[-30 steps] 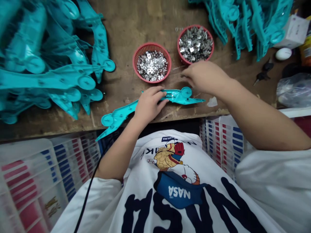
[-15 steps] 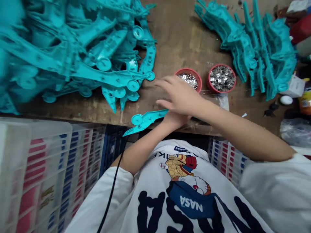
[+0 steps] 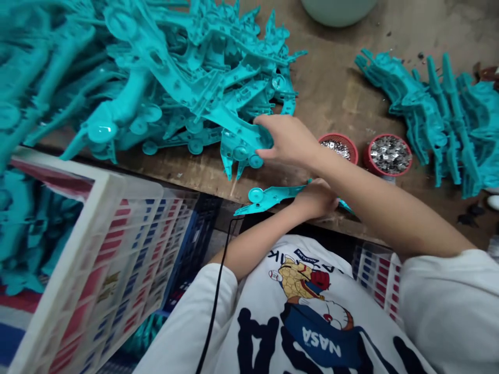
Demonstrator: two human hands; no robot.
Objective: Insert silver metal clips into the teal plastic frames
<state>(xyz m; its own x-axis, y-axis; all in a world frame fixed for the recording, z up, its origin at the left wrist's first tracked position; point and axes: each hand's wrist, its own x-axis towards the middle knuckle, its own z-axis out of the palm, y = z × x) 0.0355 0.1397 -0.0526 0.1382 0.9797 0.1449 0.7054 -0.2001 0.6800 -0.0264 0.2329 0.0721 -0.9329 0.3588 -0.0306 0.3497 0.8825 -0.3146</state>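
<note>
My right hand (image 3: 286,140) reaches across to the left and grips the end of a teal plastic part (image 3: 237,130) at the near edge of the big teal pile (image 3: 156,78). Beneath my right forearm, my left hand (image 3: 315,200) rests on a single long teal part (image 3: 268,197) lying at the front edge of the wooden bench (image 3: 335,88). Its round end sticks out to the left past the bench edge. Two red baskets of small shiny metal pieces (image 3: 341,147) (image 3: 388,155) stand just right of my right hand.
A second row of teal parts (image 3: 436,114) lies at the right of the bench. A pale round container (image 3: 337,9) stands at the far edge. A white crate (image 3: 97,249) with teal parts inside sits below the bench at my left. A black cable (image 3: 214,306) hangs over my shirt.
My right hand left the baskets, crossed over my left hand and took hold of a part in the left pile. My head turned left, bringing the crate into view.
</note>
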